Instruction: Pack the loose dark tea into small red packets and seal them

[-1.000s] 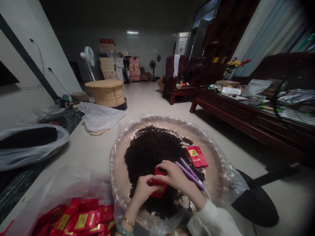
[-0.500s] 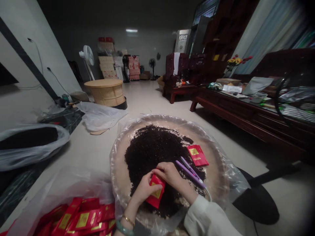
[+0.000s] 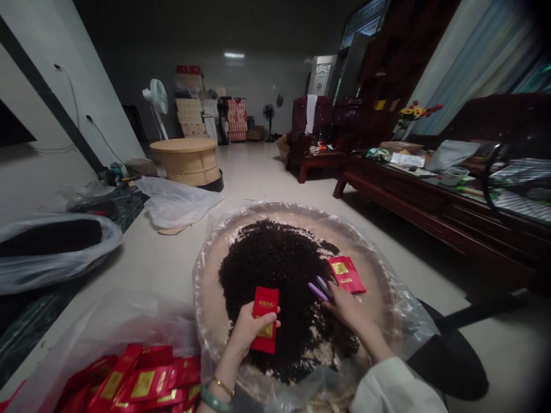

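My left hand [image 3: 250, 328] is closed on a red packet [image 3: 266, 304] with gold print, thumb across its front, held upright over the pile of dark loose leaves [image 3: 269, 258]. My right hand [image 3: 346, 310] wraps round a purple hand-held heat sealer [image 3: 317, 290], whose jaws point up and left and look parted. The leaves lie on a wide round tray [image 3: 210, 275] lined with clear plastic. Just beyond my right hand, a small stack of flat red packets [image 3: 348, 275] rests on the tray.
A clear plastic bag [image 3: 129, 312] at lower left holds several red packets [image 3: 142, 383]. Another bag [image 3: 112, 238] of dark leaves stands at far left. A dark wooden table [image 3: 408, 198] runs along the right, with a black round base [image 3: 447, 367] on the floor below it.
My right hand has let go of the red packet and moved right, taking hold of the heat sealer. My left hand alone now holds the packet, which is turned upright.
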The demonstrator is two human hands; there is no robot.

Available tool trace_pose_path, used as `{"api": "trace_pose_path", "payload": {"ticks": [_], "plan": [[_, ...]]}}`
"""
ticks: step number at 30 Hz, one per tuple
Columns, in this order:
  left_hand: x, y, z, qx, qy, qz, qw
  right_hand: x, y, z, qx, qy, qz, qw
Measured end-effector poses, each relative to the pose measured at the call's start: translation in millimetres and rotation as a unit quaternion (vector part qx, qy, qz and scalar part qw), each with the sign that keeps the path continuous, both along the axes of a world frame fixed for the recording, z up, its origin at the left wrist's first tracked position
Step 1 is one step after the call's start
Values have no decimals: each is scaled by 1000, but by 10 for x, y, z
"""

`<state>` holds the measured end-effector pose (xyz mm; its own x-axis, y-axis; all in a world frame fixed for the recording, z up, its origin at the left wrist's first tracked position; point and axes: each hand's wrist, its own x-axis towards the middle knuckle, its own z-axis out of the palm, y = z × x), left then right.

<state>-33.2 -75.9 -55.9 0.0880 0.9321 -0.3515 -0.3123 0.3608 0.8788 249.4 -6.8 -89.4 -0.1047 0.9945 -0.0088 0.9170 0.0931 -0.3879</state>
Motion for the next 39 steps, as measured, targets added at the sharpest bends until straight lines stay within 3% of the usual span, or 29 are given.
{"api": "trace_pose_path", "payload": {"ticks": [4, 9, 13, 16, 23, 29, 39], "plan": [[2, -12, 7, 1, 2, 3, 1000, 20, -6, -7, -10, 24, -15, 1000], [12, -16, 6, 5, 12, -5, 1000, -30, -25, 354, -52, 209, -28, 976], [17, -12, -1, 13, 22, -24, 999, -299, -140, 718, -120, 328, 70, 935], [15, -13, 4, 16, 29, -42, 999, -617, -191, 863, -149, 336, 153, 917], [16, -18, -33, 0, 46, -38, 998, -1052, -164, 893, -132, 300, 194, 925], [22, -15, -31, 11, 23, -57, 998, -1058, -170, 900, -103, 261, 186, 942], [24, -33, -10, 7, -45, -67, 997, -1054, -152, 911, -97, 233, 203, 946]]}}
